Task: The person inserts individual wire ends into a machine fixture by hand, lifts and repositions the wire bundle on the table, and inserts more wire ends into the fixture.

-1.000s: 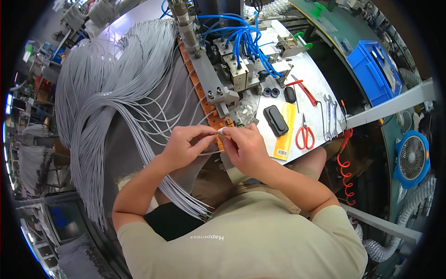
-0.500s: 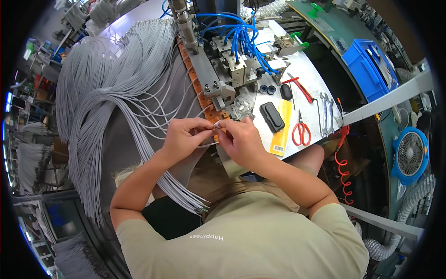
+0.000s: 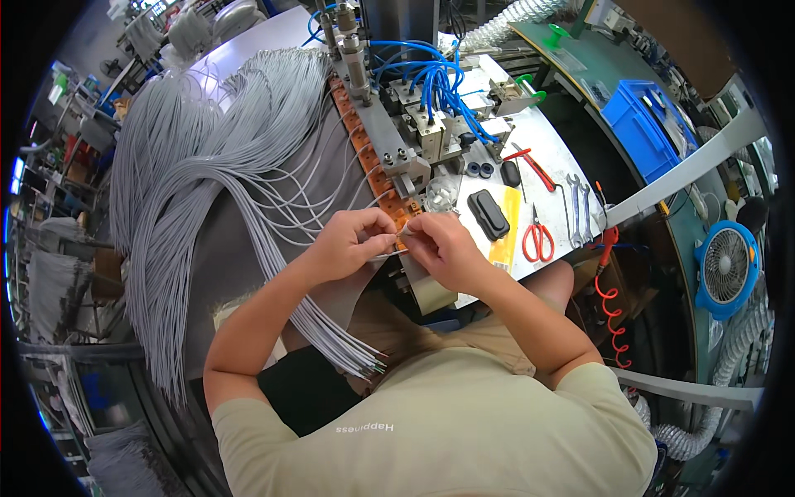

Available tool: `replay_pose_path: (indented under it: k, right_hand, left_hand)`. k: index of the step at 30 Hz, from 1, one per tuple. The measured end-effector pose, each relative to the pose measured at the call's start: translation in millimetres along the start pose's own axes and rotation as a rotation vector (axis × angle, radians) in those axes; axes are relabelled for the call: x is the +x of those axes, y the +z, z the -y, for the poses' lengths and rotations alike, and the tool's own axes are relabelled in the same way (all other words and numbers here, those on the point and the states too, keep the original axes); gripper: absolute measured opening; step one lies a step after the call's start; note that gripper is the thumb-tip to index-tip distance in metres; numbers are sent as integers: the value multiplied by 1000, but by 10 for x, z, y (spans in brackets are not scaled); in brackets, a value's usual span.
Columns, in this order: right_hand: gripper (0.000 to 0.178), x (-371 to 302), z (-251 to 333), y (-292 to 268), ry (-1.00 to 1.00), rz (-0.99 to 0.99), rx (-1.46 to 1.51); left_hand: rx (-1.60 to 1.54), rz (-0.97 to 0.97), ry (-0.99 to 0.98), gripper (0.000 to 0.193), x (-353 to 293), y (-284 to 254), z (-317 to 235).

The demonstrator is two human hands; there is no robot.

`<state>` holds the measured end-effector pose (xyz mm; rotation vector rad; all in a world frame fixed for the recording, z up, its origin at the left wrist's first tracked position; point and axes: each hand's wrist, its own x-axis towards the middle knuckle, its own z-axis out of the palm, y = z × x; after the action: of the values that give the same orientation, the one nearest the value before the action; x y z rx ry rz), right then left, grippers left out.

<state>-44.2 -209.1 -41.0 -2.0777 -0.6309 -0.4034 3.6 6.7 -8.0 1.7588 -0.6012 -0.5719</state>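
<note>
My left hand (image 3: pixel 356 242) is closed, thumb and fingers pinched on a thin grey cable (image 3: pixel 386 256) that shows just below its fingertips. Facing it, my right hand (image 3: pixel 447 250) pinches something small and whitish at the same spot; the fingers hide most of it. Both sets of fingertips nearly meet over the near end of an orange fixture strip (image 3: pixel 383 184), where several grey cables run in from the left. A thick bundle of grey cables (image 3: pixel 277 248) curves past my left forearm, its stripped, coloured wire ends toward my lap.
A metal press (image 3: pixel 377 124) with blue air tubes (image 3: pixel 439 83) stands behind my hands. On the white bench lie a clear cup of small parts (image 3: pixel 441 195), a black case (image 3: pixel 489 214), red-handled scissors (image 3: pixel 538 240), wrenches (image 3: pixel 575 211) and a red-handled tool (image 3: pixel 540 170). A red coiled hose (image 3: pixel 613 315) hangs at right.
Both hands sit slightly farther right and lower in the picture, as does the press, since the view has shifted. The fingertips stay pinched together; the small whitish piece shows less.
</note>
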Motion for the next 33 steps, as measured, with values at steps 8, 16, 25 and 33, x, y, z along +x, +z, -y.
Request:
replay_pose_path:
  k: [8,16,25,33]
  right_hand:
    - [12,110,-129,95,-74,-215,-296]
    - [18,83,-535,143,645,-203,751]
    - [16,133,-612,78,796,-100,796]
    - [19,19,-593,96,685,-79,487]
  left_hand:
    - [559,-318,495,16,57,62,61]
    - [691,166,18,20,-22,-93,-118]
    - [328,260,44,20,-29,-94,-163]
    - [193,635,122,14,-50,-52,-216]
